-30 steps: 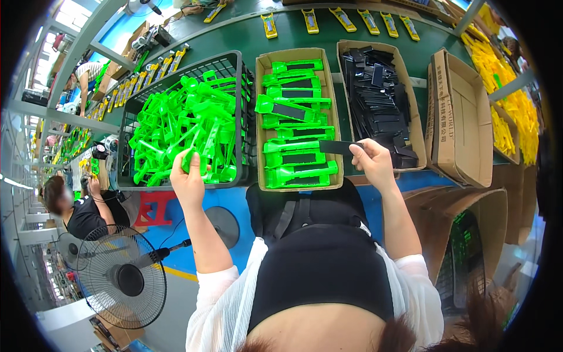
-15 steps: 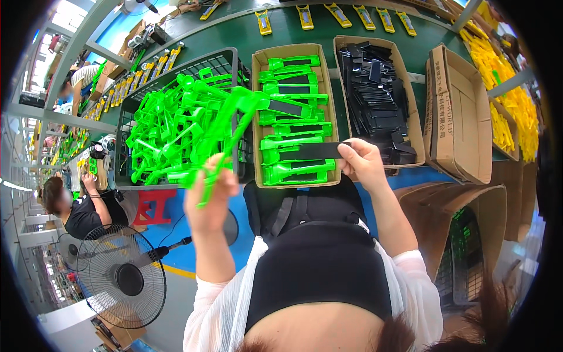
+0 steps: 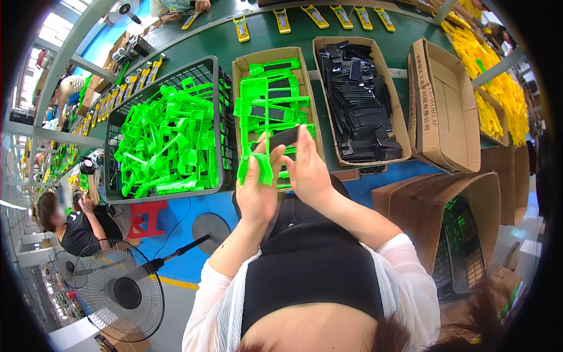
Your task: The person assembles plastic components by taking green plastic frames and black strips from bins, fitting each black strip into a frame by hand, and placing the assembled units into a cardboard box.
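My left hand (image 3: 258, 199) grips a bright green plastic frame (image 3: 253, 88), held upright above a cardboard box (image 3: 305, 76) of similar frames, several with dark inserts. Between the fingers of my right hand (image 3: 311, 176) is a flat black strip (image 3: 284, 138). The strip's left end lies at the green frame, partly behind it; whether it sits in the frame I cannot tell. Both hands are close together, fingertips nearly touching. A dark crate (image 3: 220, 117) heaped with loose green frames stands left of the box. To the right, a cardboard box (image 3: 400, 120) contains many black strips.
Another cardboard box (image 3: 448, 100) stands farther right, beside a pile of yellow parts (image 3: 510, 105). Yellow devices (image 3: 282, 22) line the green bench's far side. A floor fan (image 3: 126, 293) and a seated co-worker (image 3: 82, 229) are at left. A large carton (image 3: 404, 202) stands at lower right.
My left hand has carried the green frame right, from beside the crate to over the box, and turned it upright. My right hand has brought the black strip left to the frame.
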`<state>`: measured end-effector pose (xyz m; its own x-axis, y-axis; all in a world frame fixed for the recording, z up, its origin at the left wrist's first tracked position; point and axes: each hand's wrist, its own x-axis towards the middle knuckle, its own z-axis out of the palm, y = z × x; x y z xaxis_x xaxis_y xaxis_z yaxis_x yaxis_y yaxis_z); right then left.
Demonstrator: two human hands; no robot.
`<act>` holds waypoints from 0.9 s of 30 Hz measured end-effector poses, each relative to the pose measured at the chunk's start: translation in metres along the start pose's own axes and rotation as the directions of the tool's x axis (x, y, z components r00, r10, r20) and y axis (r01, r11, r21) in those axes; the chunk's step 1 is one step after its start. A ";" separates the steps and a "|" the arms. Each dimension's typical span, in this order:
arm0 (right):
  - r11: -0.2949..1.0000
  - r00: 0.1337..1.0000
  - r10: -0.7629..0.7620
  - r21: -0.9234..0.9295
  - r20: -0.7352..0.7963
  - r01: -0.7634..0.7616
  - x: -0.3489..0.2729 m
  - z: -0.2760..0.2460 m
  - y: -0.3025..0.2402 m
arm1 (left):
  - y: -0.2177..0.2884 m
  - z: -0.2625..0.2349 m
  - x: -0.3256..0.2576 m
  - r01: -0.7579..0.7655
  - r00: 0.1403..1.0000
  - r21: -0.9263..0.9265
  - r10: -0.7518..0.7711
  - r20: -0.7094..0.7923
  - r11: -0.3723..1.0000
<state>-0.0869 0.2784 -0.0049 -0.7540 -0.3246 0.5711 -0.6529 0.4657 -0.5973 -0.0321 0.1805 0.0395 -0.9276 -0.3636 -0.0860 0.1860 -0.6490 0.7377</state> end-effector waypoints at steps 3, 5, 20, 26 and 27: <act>0.967 0.951 -0.244 -0.020 0.193 0.252 -0.006 -0.010 0.008 | 0.006 -0.008 0.004 0.007 1.000 -0.002 -0.007 0.004 1.000; 0.974 0.984 -0.142 0.191 0.106 0.120 -0.011 -0.016 0.010 | 0.006 -0.013 0.003 0.021 1.000 0.010 -0.021 -0.007 1.000; 0.678 0.905 0.362 0.603 0.224 -0.420 0.014 -0.028 0.023 | 0.006 -0.032 -0.005 0.116 0.993 0.008 -0.117 0.025 0.993; 0.973 0.993 -0.055 0.218 -0.103 0.076 0.020 -0.026 0.021 | 0.005 -0.026 -0.010 0.062 0.998 0.025 -0.062 0.032 0.998; 0.973 0.993 -0.058 0.217 -0.103 0.080 0.019 -0.026 0.020 | 0.006 -0.024 -0.012 0.068 0.997 0.030 -0.069 0.044 0.997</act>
<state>-0.1128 0.3027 0.0082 -0.7032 -0.2643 0.6601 -0.7110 0.2488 -0.6577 -0.0124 0.1652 0.0285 -0.9515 -0.2881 -0.1075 0.1127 -0.6522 0.7496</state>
